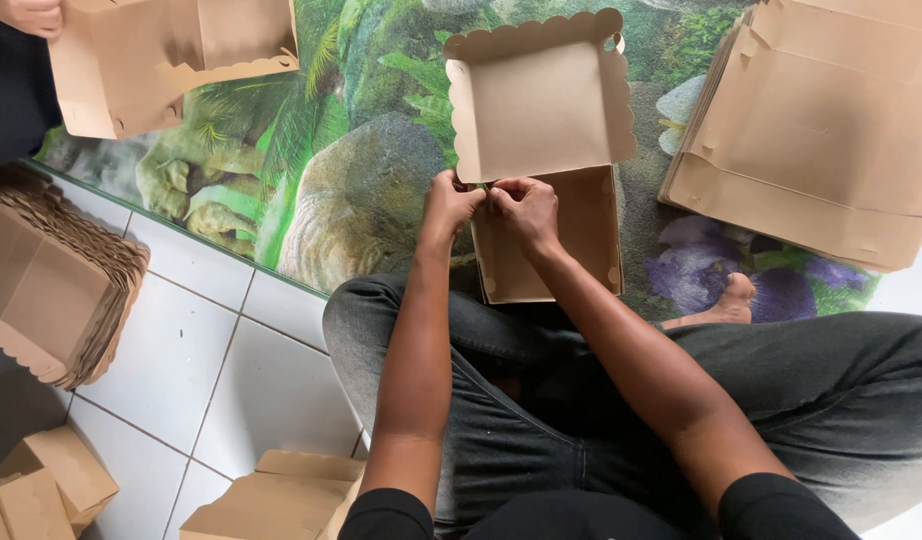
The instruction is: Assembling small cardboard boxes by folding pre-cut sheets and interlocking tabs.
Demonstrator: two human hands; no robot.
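A brown cardboard box [566,245] with a scalloped lid [541,100] lies open on the printed mat in front of my crossed legs. My left hand [449,205] and my right hand [526,205] meet at the box's left rear corner, where lid joins base. Both pinch the cardboard there with closed fingers. The lid stands open, tilted away from me.
A stack of flat box blanks [821,130] lies at the right on the mat [341,150]. Another stack [51,280] sits at the left on white tiles. Another person's hand [26,15] holds a half-folded box [161,60] at top left. Folded boxes [271,495] lie near my knee.
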